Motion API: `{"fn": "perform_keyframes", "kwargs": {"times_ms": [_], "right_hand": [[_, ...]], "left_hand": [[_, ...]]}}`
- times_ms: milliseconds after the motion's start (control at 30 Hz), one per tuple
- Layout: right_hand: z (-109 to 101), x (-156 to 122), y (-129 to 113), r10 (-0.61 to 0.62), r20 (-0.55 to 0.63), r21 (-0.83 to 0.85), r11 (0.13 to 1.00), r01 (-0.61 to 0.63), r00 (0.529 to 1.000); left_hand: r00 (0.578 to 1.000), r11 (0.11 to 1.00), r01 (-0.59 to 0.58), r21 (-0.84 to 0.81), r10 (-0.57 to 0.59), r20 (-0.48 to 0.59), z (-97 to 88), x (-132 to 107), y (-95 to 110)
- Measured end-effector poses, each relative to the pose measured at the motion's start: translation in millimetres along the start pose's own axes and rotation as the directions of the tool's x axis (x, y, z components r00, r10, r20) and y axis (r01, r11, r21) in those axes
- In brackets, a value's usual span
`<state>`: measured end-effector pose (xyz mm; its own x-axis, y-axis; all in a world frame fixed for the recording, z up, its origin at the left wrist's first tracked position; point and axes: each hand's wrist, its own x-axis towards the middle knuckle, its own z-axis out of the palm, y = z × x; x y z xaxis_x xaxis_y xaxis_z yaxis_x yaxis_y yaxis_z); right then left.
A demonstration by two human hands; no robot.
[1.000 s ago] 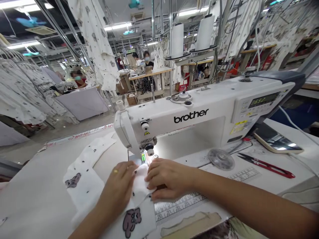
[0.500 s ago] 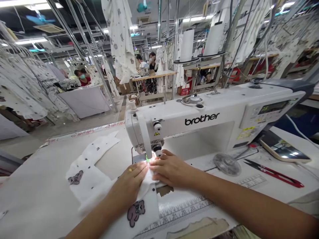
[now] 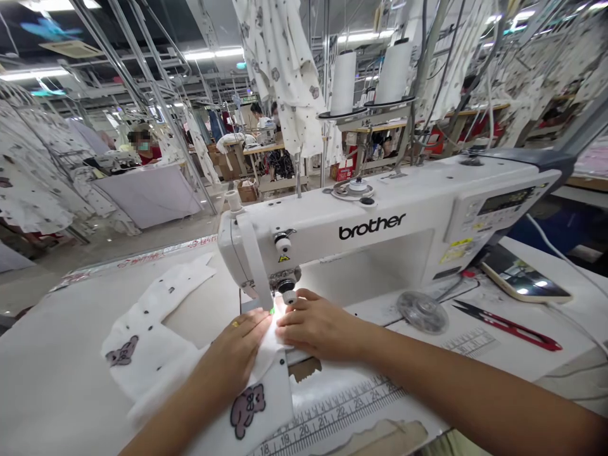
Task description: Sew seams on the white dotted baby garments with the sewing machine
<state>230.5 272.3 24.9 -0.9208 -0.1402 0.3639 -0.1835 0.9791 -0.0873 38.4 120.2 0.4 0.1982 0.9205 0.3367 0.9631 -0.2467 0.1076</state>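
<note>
White fabric with printed brown bears (image 3: 247,410) and small dark spots lies on the sewing machine bed and trails off to the left. My left hand (image 3: 240,348), a ring on one finger, is closed on this fabric just left of the needle area, fingers pressed together. On the other side, my right hand (image 3: 316,326) grips the fabric's edge close to the presser foot, its thumb mostly hidden. The white sewing machine (image 3: 323,234) stands over both hands, its lamp lighting the fingertips. A white strip (image 3: 256,263) runs down the machine's head to the needle area.
Thread snips (image 3: 508,326) with red handles, a clear round disc (image 3: 422,311) and a phone (image 3: 525,272) lie at the right. A printed ruler (image 3: 332,418) runs along the front. Thread cones (image 3: 342,82) stand behind the machine. A co-worker (image 3: 145,147) sits far left.
The whole view has swung slightly, so the machine and table appear farther left. Both hands stay at the needle area on the fabric. The machine's display looks dimmer.
</note>
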Motion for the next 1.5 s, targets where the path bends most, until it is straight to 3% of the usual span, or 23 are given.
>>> {"fn": "perform_keyframes", "kwargs": {"times_ms": [367,500,600,700,833,1000,1167,1500], "right_hand": [[-1,-1,4,-0.021,-0.001,-0.059,0.998,0.021,1.000],[0,-3,7,-0.101,-0.030,-0.046,0.994,0.100,0.994],[1,-4,6,-0.098,-0.030,-0.062,0.993,0.096,0.995],[2,-3,4,0.018,-0.017,-0.104,0.994,-0.020,1.000],[2,-2,4,0.145,-0.016,-0.080,0.986,-0.146,0.989],[-2,-6,7,0.068,-0.040,0.014,0.998,-0.067,0.997],[-1,-7,5,0.056,0.031,0.011,0.998,-0.057,0.998],[3,-5,9,0.143,-0.006,0.010,0.990,-0.142,0.990]], "left_hand": [[0.999,0.999,-0.010,-0.031,0.012,0.048,-12.1,10,-5],[0.987,0.988,-0.157,0.004,0.157,0.038,-18.9,6,5],[0.970,0.974,-0.227,0.027,0.224,0.095,-19.1,4,10],[0.973,0.980,-0.184,0.076,0.170,0.156,-14.0,7,6],[0.983,0.989,-0.108,0.098,0.092,0.157,-7.2,10,-3],[0.989,0.995,-0.098,0.029,0.094,0.116,-11.5,2,-1],[0.987,0.994,-0.098,-0.051,0.104,0.124,-13.7,-2,-3],[0.973,0.988,0.150,-0.045,-0.139,0.185,-6.7,11,-18]]}}
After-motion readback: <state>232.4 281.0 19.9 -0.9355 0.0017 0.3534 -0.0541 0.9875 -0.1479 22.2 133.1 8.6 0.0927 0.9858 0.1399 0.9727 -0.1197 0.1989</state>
